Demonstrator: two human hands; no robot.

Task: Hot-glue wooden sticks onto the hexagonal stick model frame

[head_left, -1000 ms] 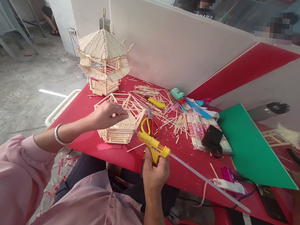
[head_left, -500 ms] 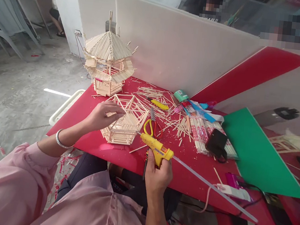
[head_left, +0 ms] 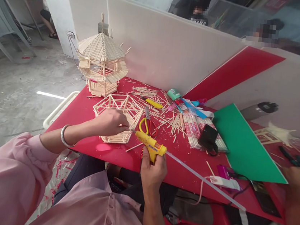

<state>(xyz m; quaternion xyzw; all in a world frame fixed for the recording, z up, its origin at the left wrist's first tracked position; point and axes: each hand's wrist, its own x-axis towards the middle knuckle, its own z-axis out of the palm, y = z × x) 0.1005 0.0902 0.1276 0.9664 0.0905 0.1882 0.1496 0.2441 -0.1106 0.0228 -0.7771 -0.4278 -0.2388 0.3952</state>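
My right hand (head_left: 154, 172) grips a yellow hot glue gun (head_left: 149, 143) by its handle, nozzle pointing left. A long clear glue stick (head_left: 204, 179) sticks out of its back end. Close to the nozzle tip, the fingers of my left hand (head_left: 114, 123) are pinched together; whatever they hold is too small to make out. Under and behind that hand sits an open hexagonal frame of thin wooden sticks (head_left: 118, 138), partly covered by it. Just beyond the gun lie pliers (head_left: 148, 125) with one yellow and one red handle.
A pagoda model of sticks (head_left: 101, 63) stands at the back left of the red table (head_left: 67, 124). Loose sticks, a yellow cutter (head_left: 153, 103), packed sticks (head_left: 191, 130), a black adapter (head_left: 208, 136) and a green board (head_left: 249, 142) lie rightward. Another person's arm (head_left: 298, 205) is at far right.
My left hand has moved right and down from above the stick frame to the glue gun's nozzle, its fingers closing. The other person's arm has come further into view at the right.
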